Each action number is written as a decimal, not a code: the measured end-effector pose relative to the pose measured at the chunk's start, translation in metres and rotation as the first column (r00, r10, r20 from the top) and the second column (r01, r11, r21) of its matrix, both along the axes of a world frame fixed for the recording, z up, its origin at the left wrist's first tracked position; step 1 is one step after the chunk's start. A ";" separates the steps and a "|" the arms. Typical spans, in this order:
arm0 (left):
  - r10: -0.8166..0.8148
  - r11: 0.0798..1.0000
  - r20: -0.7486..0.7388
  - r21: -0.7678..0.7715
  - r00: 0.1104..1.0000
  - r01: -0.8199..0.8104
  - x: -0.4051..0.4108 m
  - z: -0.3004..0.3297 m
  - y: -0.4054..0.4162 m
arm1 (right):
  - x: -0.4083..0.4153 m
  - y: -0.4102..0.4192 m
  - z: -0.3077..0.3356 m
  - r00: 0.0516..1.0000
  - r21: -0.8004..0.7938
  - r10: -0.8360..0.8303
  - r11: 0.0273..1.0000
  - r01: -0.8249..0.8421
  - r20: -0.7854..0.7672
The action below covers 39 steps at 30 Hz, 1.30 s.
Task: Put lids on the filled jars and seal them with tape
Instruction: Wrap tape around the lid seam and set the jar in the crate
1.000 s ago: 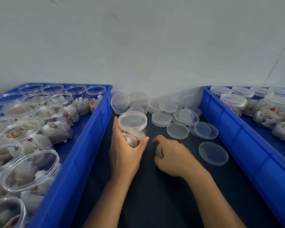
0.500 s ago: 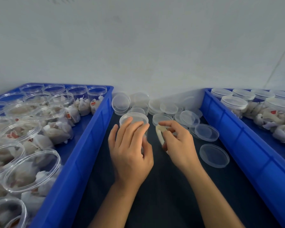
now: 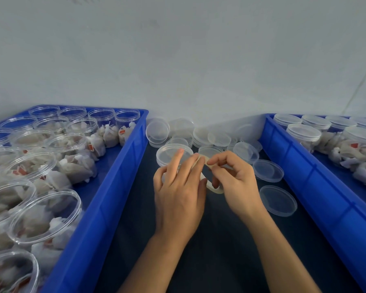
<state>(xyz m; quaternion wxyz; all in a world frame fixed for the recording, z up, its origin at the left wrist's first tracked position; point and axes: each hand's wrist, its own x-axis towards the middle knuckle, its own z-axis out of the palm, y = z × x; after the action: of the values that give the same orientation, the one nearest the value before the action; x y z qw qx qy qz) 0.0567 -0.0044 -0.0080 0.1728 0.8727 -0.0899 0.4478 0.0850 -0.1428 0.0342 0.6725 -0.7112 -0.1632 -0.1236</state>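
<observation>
From the head camera, your left hand (image 3: pixel 179 191) lay back-up over the lidded jar (image 3: pixel 173 154), palm wrapped against its near side, wrist straight and forearm running down toward the bottom edge. Its fingers (image 3: pixel 176 159) stretched forward and slightly curled over the lid's near rim, gripping the jar; the tip of one pressed against the end of the tape just right of the lid. Your right hand (image 3: pixel 236 180) sat just beside the left, knuckles raised, wrist bent inward. Its thumb and forefinger (image 3: pixel 215 160) pinched the tape's free end, almost touching your left fingertips, while the lower curled fingers held the tape roll (image 3: pixel 215 188) beneath them, its pale ring showing between the two hands.

Beyond your fingertips lay a heap of loose lids (image 3: pixel 211 138) against the wall; two more lids (image 3: pixel 278 200) lay to the right of your right knuckles. Left of your left hand stood a blue bin (image 3: pixel 106 199) of open filled jars, and right of your right hand a second blue bin (image 3: pixel 309 176) of capped jars
</observation>
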 end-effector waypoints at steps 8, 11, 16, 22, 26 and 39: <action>-0.044 0.995 0.040 -0.082 0.998 0.047 -0.001 -0.001 -0.001 | 0.000 -0.003 -0.001 0.997 0.041 0.068 0.997 -0.070 0.042; -0.052 0.993 0.057 -0.101 0.997 0.058 -0.002 -0.001 -0.003 | 0.000 -0.003 -0.003 0.996 0.045 0.075 0.996 -0.077 0.042; -0.058 0.991 0.076 -0.115 0.995 0.066 -0.004 -0.001 -0.004 | 0.001 -0.003 -0.005 0.994 0.010 0.105 0.994 -0.105 0.023; -0.044 0.981 0.111 -0.181 0.993 0.064 -0.006 0.000 -0.008 | 0.001 -0.002 -0.007 0.992 -0.014 0.109 0.994 -0.108 0.058; -0.037 0.973 0.113 -0.222 0.993 0.061 -0.006 0.003 -0.008 | 0.002 -0.005 -0.013 0.983 -0.172 0.089 0.983 -0.061 0.163; -0.028 0.950 0.090 -0.308 0.996 0.054 -0.006 0.003 -0.009 | -0.006 -0.007 -0.011 0.933 -0.444 0.093 0.893 0.077 0.348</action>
<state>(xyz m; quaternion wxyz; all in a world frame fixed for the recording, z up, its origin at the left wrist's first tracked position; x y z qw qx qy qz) 0.0505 -0.0131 -0.0052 0.3129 0.8129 -0.0439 0.4893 0.0786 -0.1494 0.0233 0.4484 -0.8118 -0.3109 -0.2080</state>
